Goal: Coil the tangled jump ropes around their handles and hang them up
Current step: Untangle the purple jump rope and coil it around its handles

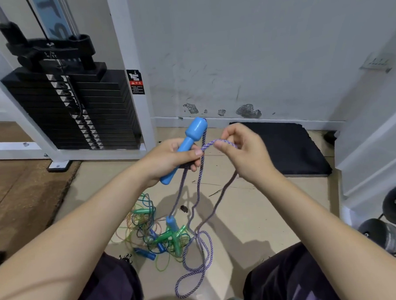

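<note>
My left hand (170, 159) grips a light blue jump-rope handle (187, 141), held tilted with its thick end up. A purple braided rope (200, 190) leaves that thick end and arches over to my right hand (244, 152), which pinches it between thumb and fingers. From both hands the rope hangs in long strands to loops on the floor (197, 270). Its second blue handle (172, 223) stands on the floor below. Beside it lies a tangled pile of thin green, blue and orange ropes (150, 231) with green and blue handles.
A black weight stack (77, 105) in a white frame stands at the left. A dark mat (287, 148) lies against the wall at the right. Dumbbell ends (386, 232) sit at the far right. My knees are at the bottom edge.
</note>
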Demonstrator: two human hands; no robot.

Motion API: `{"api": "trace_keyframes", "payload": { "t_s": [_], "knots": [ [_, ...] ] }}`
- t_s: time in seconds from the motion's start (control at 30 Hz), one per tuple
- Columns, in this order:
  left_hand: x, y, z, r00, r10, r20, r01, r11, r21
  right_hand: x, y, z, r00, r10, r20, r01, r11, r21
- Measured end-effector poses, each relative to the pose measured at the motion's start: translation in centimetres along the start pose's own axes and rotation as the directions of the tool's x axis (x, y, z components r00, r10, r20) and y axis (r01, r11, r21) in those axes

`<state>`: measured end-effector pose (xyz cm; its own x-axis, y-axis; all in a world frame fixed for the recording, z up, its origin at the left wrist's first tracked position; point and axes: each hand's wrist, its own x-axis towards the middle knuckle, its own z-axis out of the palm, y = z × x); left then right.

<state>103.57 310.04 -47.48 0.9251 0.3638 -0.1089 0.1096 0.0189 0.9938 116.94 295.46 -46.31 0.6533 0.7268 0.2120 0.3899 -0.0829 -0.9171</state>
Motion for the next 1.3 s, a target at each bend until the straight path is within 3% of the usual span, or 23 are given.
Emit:
{"api": "trace_keyframes", "payload": {
  "t_s": [0.07, 0.13, 0.27, 0.37, 0.57, 0.73, 0.87, 0.97, 1.07, 1.2, 1.3],
  "knots": [
    [0.4, -0.5, 0.0, 1.000, -0.022, 0.007, 0.022, 1.000, 0.007, 0.2, 0.0, -1.1, 0.991, -0.018, -0.131, 0.018, 1.000, -0.001],
    [0.8, -1.1, 0.1, 0.999, -0.046, 0.007, 0.046, 0.999, 0.026, 0.3, 0.1, -2.1, 0.992, 0.009, -0.126, -0.007, 1.000, 0.019],
    [1.7, -1.5, 0.9, 0.998, -0.055, 0.035, 0.052, 0.997, 0.061, -0.4, 0.5, -2.9, 0.964, 0.133, 0.229, -0.155, 0.985, 0.079],
    [2.0, -1.3, 1.9, 0.989, -0.045, 0.142, 0.035, 0.997, 0.073, -0.9, 1.2, -2.6, 0.919, 0.128, 0.373, -0.131, 0.991, -0.019],
    [3.1, -2.0, 2.5, 0.975, -0.128, 0.181, 0.111, 0.989, 0.098, -0.2, 3.0, -3.1, 0.966, 0.112, 0.234, -0.048, 0.963, -0.265],
    [3.4, -3.8, 1.1, 0.970, -0.226, 0.093, 0.202, 0.956, 0.215, 0.9, 4.0, -4.9, 0.987, 0.155, 0.041, -0.139, 0.955, -0.261],
    [3.1, -4.3, 0.5, 0.983, -0.182, 0.008, 0.179, 0.973, 0.148, 1.1, 4.1, -4.7, 0.963, 0.216, 0.159, -0.200, 0.974, -0.107],
    [2.6, -3.7, 0.9, 0.991, -0.123, 0.053, 0.121, 0.992, 0.036, 0.7, 4.0, -2.9, 0.923, 0.222, 0.314, -0.218, 0.975, -0.048],
    [2.1, -3.0, 1.2, 0.990, -0.087, 0.110, 0.084, 0.996, 0.034, 0.2, 3.6, -0.9, 0.901, 0.181, 0.394, -0.201, 0.980, 0.010],
    [1.7, -2.9, 0.5, 0.990, -0.092, 0.103, 0.091, 0.996, 0.015, 0.2, 2.5, 0.0, 0.937, 0.174, 0.304, -0.196, 0.980, 0.044],
    [1.4, -3.2, -0.8, 0.988, -0.145, 0.054, 0.143, 0.989, 0.039, 0.9, 2.3, -0.2, 0.973, 0.188, 0.132, -0.199, 0.978, 0.071]
  ]
}}
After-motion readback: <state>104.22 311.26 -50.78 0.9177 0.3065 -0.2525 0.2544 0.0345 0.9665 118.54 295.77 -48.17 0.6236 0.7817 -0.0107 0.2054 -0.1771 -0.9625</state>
